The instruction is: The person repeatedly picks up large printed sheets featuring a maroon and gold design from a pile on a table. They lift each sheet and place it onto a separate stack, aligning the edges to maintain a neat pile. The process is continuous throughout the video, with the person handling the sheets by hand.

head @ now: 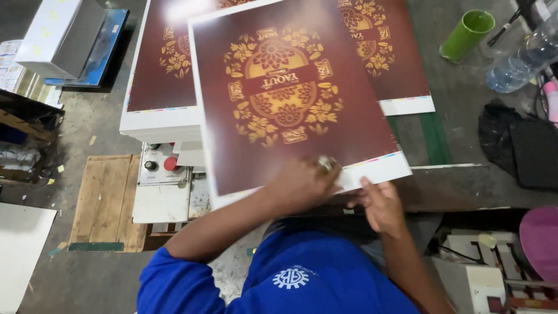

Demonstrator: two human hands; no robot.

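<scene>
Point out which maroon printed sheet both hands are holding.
The tilted front sheet, gripped at its white edge by left hand and right hand; the others lie stacked behind.

A large printed sheet (290, 99) lay tilted across the middle of the desk (465, 116), its near edge overhanging toward the person. Behind it and to its left sat a stack of sheets (160, 70), and another sheet (395, 58) lay behind it to the right. The left hand (302, 183) rested on the sheet's near edge, with the right hand (381, 203) just beside it at the near right corner. A cup (467, 35) lay tipped at the far right, a bottle (526, 58) to its right. Below the stack stood a control box (163, 166), a wooden pallet (107, 200) on the floor to its left.
</scene>
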